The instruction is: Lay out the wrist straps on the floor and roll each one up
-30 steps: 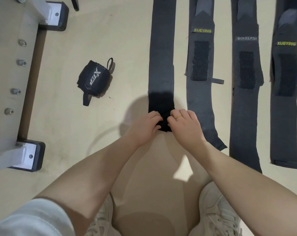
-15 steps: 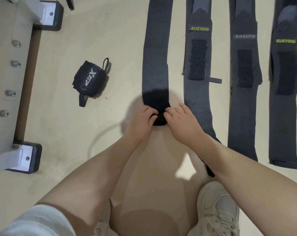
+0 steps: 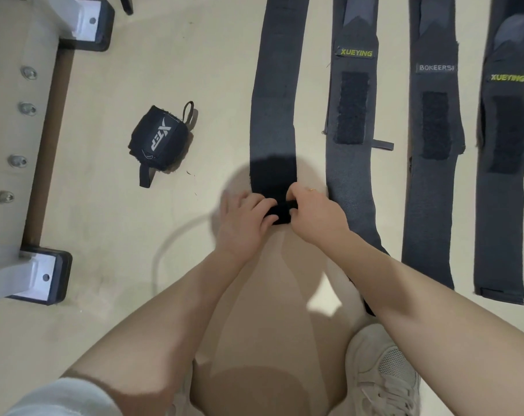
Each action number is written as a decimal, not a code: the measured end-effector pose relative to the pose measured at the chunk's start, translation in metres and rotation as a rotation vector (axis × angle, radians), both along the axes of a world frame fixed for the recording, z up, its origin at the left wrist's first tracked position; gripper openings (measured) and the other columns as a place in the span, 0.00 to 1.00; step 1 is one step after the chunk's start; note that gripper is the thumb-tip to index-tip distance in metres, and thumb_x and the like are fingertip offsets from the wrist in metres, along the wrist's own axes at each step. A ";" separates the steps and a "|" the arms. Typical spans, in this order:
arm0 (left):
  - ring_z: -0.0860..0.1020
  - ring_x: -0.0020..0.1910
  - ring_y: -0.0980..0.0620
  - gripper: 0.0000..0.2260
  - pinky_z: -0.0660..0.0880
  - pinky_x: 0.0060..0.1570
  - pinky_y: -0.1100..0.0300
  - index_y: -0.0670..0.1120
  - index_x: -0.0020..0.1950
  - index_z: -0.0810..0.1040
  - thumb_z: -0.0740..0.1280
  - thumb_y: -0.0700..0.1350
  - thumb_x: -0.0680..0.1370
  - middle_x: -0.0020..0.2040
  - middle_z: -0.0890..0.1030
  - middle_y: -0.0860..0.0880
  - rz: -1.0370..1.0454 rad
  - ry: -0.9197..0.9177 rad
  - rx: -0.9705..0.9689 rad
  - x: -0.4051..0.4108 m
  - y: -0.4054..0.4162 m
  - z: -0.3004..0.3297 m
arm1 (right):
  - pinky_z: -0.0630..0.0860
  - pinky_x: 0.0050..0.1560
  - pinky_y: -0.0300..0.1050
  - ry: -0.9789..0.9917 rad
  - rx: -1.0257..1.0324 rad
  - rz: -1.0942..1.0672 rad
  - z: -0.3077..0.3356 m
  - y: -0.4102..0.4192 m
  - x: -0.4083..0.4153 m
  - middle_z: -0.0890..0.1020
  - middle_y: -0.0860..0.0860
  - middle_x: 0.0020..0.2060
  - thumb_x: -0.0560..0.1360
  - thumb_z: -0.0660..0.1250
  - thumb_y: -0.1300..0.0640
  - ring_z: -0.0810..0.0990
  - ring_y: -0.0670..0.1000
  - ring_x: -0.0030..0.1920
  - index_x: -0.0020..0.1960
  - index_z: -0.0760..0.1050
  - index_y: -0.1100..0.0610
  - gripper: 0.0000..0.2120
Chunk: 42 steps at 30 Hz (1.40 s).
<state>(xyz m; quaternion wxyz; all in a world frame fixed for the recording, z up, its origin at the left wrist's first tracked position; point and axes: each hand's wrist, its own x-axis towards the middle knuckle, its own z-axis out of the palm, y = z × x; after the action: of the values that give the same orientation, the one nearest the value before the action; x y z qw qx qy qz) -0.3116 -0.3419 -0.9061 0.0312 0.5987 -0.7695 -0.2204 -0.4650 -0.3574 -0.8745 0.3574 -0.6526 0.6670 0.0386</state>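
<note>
Several dark grey wrist straps lie flat and lengthwise on the beige floor. The leftmost flat strap has its near end turned over into a small black roll. My left hand grips the roll's left side and my right hand grips its right side, fingers curled over it. To the right lie a XUEYING strap, a BOKEERSI strap and another XUEYING strap. A rolled-up black XTEP strap sits on the floor at the left.
A white metal frame with bolts and black-edged feet stands along the left side. My shoe is on the floor at the lower right, near the straps' near ends. My forearms cross the lower middle.
Both hands have moved forward along the leftmost strap, and its near end has been turned over further into a thicker roll. The other straps have not moved.
</note>
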 end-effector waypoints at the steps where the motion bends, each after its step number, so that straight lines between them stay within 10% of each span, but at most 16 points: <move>1: 0.70 0.53 0.46 0.14 0.61 0.63 0.48 0.49 0.54 0.81 0.60 0.53 0.76 0.51 0.78 0.48 0.033 -0.011 -0.052 0.000 0.000 0.000 | 0.72 0.47 0.50 0.020 -0.022 0.002 0.001 0.002 0.002 0.76 0.52 0.55 0.78 0.58 0.59 0.77 0.57 0.49 0.60 0.68 0.54 0.11; 5: 0.67 0.60 0.47 0.13 0.55 0.58 0.58 0.53 0.61 0.79 0.60 0.52 0.80 0.55 0.76 0.52 0.089 0.023 0.083 -0.005 -0.009 0.008 | 0.65 0.55 0.51 0.164 -0.170 0.043 -0.005 0.004 0.000 0.69 0.53 0.64 0.77 0.61 0.56 0.69 0.57 0.59 0.58 0.73 0.54 0.10; 10: 0.71 0.58 0.50 0.11 0.59 0.55 0.55 0.50 0.59 0.74 0.60 0.52 0.80 0.55 0.77 0.52 0.134 -0.002 0.201 -0.010 -0.044 0.010 | 0.72 0.39 0.45 0.134 -0.488 0.181 -0.015 -0.005 -0.002 0.80 0.54 0.37 0.62 0.69 0.65 0.78 0.58 0.35 0.38 0.78 0.59 0.05; 16: 0.73 0.49 0.49 0.08 0.64 0.44 0.60 0.43 0.52 0.77 0.62 0.46 0.79 0.52 0.74 0.47 0.115 0.020 0.122 -0.015 -0.060 0.011 | 0.67 0.48 0.46 0.315 -0.551 0.312 -0.024 -0.003 -0.003 0.81 0.51 0.40 0.66 0.63 0.62 0.80 0.55 0.43 0.40 0.79 0.57 0.07; 19: 0.74 0.50 0.47 0.12 0.66 0.45 0.58 0.40 0.53 0.78 0.59 0.46 0.81 0.51 0.76 0.44 0.085 0.035 0.145 -0.014 -0.063 0.015 | 0.68 0.49 0.46 0.308 -0.420 0.324 -0.018 -0.014 -0.003 0.79 0.51 0.47 0.69 0.71 0.56 0.78 0.53 0.47 0.48 0.79 0.55 0.08; 22: 0.75 0.52 0.45 0.15 0.65 0.44 0.59 0.40 0.57 0.77 0.57 0.49 0.82 0.54 0.76 0.44 0.053 0.076 0.162 -0.009 -0.052 0.023 | 0.61 0.59 0.46 0.203 -0.211 0.364 -0.013 -0.021 -0.009 0.75 0.50 0.58 0.80 0.58 0.48 0.71 0.53 0.59 0.63 0.72 0.53 0.16; 32: 0.75 0.53 0.42 0.26 0.72 0.54 0.51 0.42 0.58 0.79 0.53 0.57 0.73 0.56 0.76 0.42 -0.085 0.026 0.228 0.015 0.007 0.021 | 0.60 0.55 0.47 -0.048 0.287 0.023 -0.002 0.007 0.006 0.77 0.48 0.47 0.78 0.61 0.45 0.75 0.52 0.54 0.58 0.67 0.52 0.14; 37: 0.71 0.61 0.47 0.20 0.69 0.61 0.54 0.42 0.68 0.69 0.61 0.50 0.79 0.63 0.71 0.45 -0.016 0.110 0.346 0.012 -0.005 0.021 | 0.63 0.46 0.48 0.141 -0.225 0.099 -0.009 0.018 0.006 0.76 0.51 0.48 0.77 0.63 0.50 0.74 0.55 0.51 0.52 0.73 0.56 0.10; 42: 0.74 0.51 0.49 0.13 0.73 0.54 0.52 0.45 0.58 0.74 0.67 0.49 0.76 0.53 0.69 0.52 0.176 0.186 0.349 0.009 -0.014 0.024 | 0.70 0.34 0.44 0.123 -0.445 0.274 -0.018 0.028 0.007 0.78 0.51 0.34 0.71 0.63 0.45 0.77 0.54 0.34 0.39 0.77 0.58 0.16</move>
<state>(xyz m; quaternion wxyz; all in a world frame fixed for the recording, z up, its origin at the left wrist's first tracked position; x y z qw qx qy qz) -0.3030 -0.3559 -0.8820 0.0172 0.6370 -0.6582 -0.4009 -0.4577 -0.3291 -0.8928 0.1555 -0.7957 0.5850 -0.0215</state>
